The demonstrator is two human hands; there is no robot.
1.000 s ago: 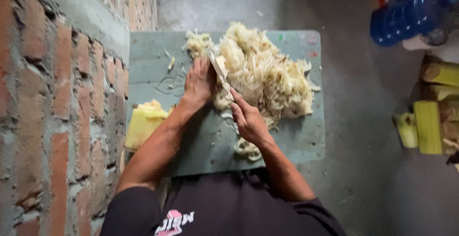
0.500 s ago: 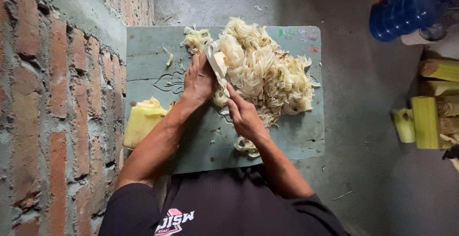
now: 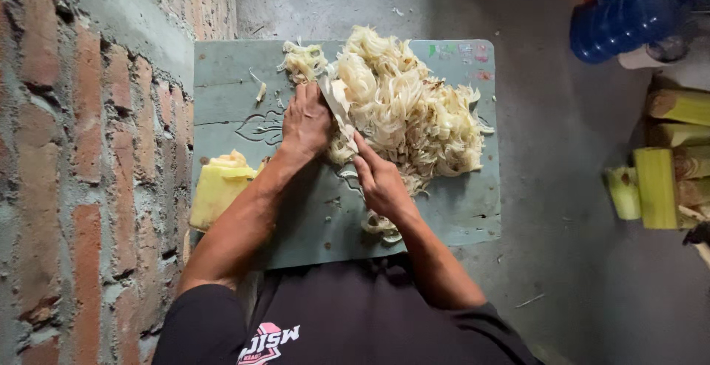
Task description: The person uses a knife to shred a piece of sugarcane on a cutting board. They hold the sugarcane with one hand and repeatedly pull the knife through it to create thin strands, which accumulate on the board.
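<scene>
My right hand (image 3: pixel 382 182) grips the handle of a knife (image 3: pixel 336 104) whose pale blade slants up and left over a grey-green board (image 3: pixel 458 210). My left hand (image 3: pixel 305 122) lies fingers-down just left of the blade, pressing on something hidden under the palm. A big heap of pale yellow shredded strips (image 3: pixel 410 110) fills the board's upper right, touching the blade. A smaller tuft of shreds (image 3: pixel 303 60) lies above my left hand, and a small clump (image 3: pixel 379 226) sits under my right wrist.
A yellow stalk chunk (image 3: pixel 216 191) rests at the board's left edge beside the brick wall (image 3: pixel 81 150). On the concrete floor at right lie several yellow-green stalk pieces (image 3: pixel 657 187) and a blue water jug (image 3: pixel 625 17).
The view drifted a little; both hands stay at the blade, with the right hand and knife shifting only slightly against the shredded heap.
</scene>
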